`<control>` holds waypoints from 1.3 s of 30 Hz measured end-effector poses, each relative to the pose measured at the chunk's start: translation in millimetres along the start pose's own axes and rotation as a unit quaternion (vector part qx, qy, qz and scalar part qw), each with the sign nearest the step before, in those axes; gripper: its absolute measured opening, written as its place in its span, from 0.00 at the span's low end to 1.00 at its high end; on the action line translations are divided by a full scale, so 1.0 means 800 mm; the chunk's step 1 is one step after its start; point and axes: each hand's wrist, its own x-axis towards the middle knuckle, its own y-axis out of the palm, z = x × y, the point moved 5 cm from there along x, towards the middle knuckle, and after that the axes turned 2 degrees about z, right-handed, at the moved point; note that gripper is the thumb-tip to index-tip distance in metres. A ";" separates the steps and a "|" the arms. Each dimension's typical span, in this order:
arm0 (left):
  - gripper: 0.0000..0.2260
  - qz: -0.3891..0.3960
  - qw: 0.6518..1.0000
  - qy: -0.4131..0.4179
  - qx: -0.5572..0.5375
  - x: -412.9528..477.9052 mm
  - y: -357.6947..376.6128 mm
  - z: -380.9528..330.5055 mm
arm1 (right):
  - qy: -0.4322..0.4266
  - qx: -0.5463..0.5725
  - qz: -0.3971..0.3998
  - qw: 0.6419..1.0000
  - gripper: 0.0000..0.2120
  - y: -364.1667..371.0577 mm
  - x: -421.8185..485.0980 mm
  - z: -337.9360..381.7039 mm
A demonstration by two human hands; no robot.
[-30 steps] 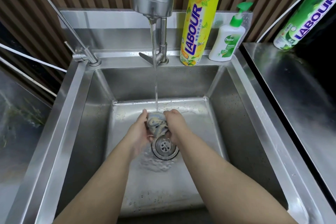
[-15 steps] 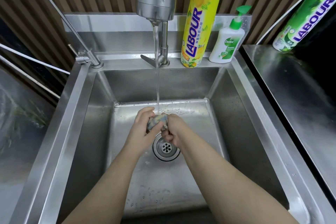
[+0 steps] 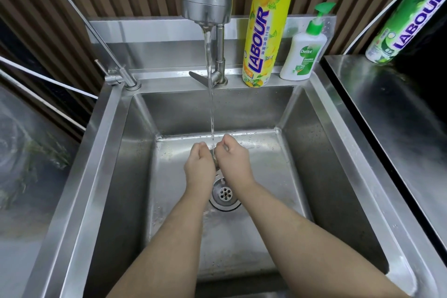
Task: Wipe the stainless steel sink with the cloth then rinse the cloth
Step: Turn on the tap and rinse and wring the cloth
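Gripping small greyish wadded cloth in bare left hand and bare right hand, fingers curled tight, under tap stream, centre of stainless steel sink. Probably soft, sodden, slippery; best held whole-wad.

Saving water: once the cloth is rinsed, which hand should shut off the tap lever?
Probably left: the left hand sits left of the stream, like the lever; the right hand can hold the cloth alone.

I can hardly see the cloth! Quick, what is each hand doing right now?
Left hand: closed, squeezing the cloth.
Right hand: closed, squeezing the same cloth.
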 end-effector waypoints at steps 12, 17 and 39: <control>0.17 0.098 0.963 -0.251 0.001 -0.009 0.008 0.035 | -0.078 -0.195 0.092 0.973 0.18 -0.004 -0.006 -0.007; 0.11 0.101 0.977 -0.187 -0.010 -0.009 -0.007 0.031 | -0.012 -0.128 0.067 0.989 0.18 -0.003 -0.002 -0.014; 0.19 0.200 0.942 -0.059 -0.263 0.009 -0.100 -0.043 | -0.124 -0.331 0.192 0.915 0.23 0.060 0.174 0.182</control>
